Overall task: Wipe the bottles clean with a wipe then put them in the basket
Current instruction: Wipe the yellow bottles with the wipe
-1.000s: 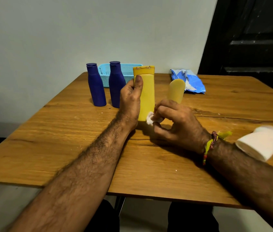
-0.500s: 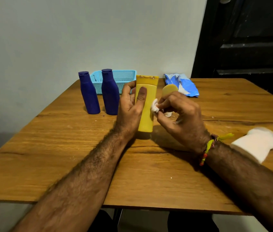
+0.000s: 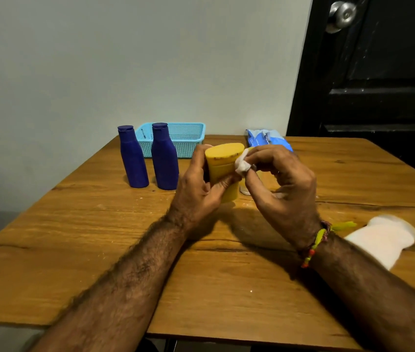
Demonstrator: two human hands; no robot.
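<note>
My left hand (image 3: 201,189) grips a yellow bottle (image 3: 223,161), tilted with its flat end toward me, above the middle of the wooden table (image 3: 99,237). My right hand (image 3: 280,189) pinches a small white wipe (image 3: 242,165) against the bottle's upper right edge. Two blue bottles (image 3: 133,157) (image 3: 164,157) stand upright to the left. Behind them sits the light blue mesh basket (image 3: 188,139). A second yellow bottle is almost wholly hidden behind my right hand.
A blue wipes pack (image 3: 265,141) lies at the table's far edge, right of the basket. A white wad of cloth or tissue (image 3: 384,237) rests by my right forearm. A black door (image 3: 379,72) with a metal knob stands beyond the table at right.
The wipe has travelled from the bottle's lower end up to its top edge. The yellow bottle has tipped from upright so its flat end faces me. The view has tilted upward.
</note>
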